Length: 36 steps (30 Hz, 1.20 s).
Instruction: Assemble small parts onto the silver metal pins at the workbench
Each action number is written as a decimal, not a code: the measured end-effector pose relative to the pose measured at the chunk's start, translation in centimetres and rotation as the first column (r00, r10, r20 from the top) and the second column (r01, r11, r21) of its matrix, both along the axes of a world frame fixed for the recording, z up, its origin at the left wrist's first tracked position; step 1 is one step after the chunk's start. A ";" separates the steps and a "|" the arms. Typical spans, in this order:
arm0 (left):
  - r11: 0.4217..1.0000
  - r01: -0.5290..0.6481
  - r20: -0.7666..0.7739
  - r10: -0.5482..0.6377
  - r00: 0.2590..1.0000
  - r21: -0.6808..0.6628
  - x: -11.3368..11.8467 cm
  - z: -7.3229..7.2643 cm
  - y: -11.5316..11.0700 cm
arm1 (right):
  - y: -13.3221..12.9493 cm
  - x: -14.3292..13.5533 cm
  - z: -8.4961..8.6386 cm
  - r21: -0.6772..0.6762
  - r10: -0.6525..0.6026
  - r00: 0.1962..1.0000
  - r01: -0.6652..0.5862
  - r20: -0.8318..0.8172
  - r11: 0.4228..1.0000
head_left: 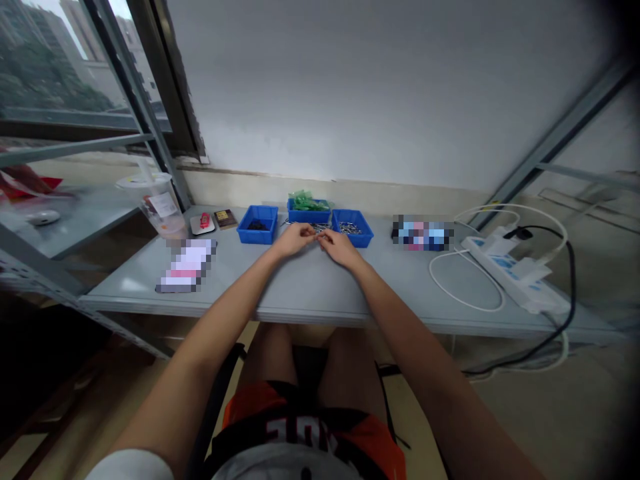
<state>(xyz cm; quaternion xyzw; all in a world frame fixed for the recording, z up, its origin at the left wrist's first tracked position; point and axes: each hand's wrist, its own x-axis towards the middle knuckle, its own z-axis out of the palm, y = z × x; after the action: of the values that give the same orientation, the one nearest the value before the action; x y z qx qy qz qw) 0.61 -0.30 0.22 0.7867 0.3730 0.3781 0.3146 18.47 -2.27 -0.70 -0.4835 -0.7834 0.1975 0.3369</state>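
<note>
Daylight through window (50,87) upper left – right edge blackened – two patches pixelated

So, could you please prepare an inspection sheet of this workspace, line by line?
Surface: grey tabletop.
Job's things: left blue bin with dark pieces; rear blue bin with green material; right blue bin with silvery pieces.
Clutter: drink cup, brown box, red item on white tray; two other items are pixelated.
Grippers: bare left hand and right hand, fingertips close together; any held piece is too small to confirm.
Cables: white cable loops beside power strip; black cable drops below the tabletop.
Surroundings: window at left, wall behind.
</note>
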 end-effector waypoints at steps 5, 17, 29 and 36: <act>0.996 -0.012 -0.126 0.022 0.992 0.083 -0.4 -0.1 0.2 | 0.0 0.0 0.1 -0.010 -0.047 0.996 0.047 -0.069 0.999; 0.998 -0.046 -0.054 0.048 0.997 0.048 -0.3 0.0 0.2 | -0.2 0.4 0.4 -0.025 -0.019 0.999 0.020 0.031 0.999; 0.997 0.003 0.091 0.003 0.996 -0.071 0.1 0.5 -0.4 | -0.2 0.0 -0.1 -0.027 0.085 0.993 -0.083 0.085 0.996; 0.998 -0.055 -0.092 0.058 0.994 0.033 -0.2 0.5 -0.4 | -0.2 0.2 0.6 0.033 -0.056 0.998 0.057 -0.024 0.998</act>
<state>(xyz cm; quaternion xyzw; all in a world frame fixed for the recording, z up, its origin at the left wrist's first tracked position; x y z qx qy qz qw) 0.44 -0.65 0.68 0.7973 0.4035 0.3555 0.2742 18.67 -2.45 -0.09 -0.4973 -0.7686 0.1805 0.3596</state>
